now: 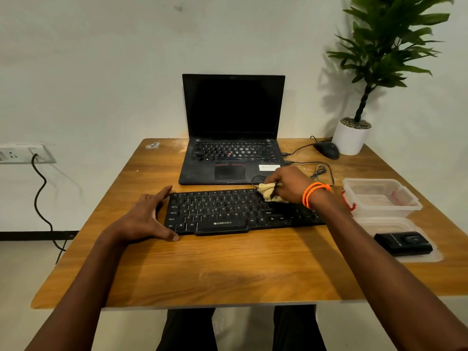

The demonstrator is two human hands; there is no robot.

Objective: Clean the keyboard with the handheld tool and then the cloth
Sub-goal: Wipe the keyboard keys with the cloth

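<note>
right hand (pixel 286 184) – bunches cloth (pixel 269 192) to rub keys | left hand (pixel 149 216) – splayed flat, bracing keyboard (pixel 228 214) against sliding

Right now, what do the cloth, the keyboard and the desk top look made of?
Cloth: soft woven or knit fabric, pale yellow and matte; it bunches and folds in the right hand.
Keyboard: black moulded plastic by the look, low sheen, printed white legends.
Desk top: wood-grain surface, probably laminate or veneer; smooth with a soft glare, and a pale edge band shows at the front.
</note>
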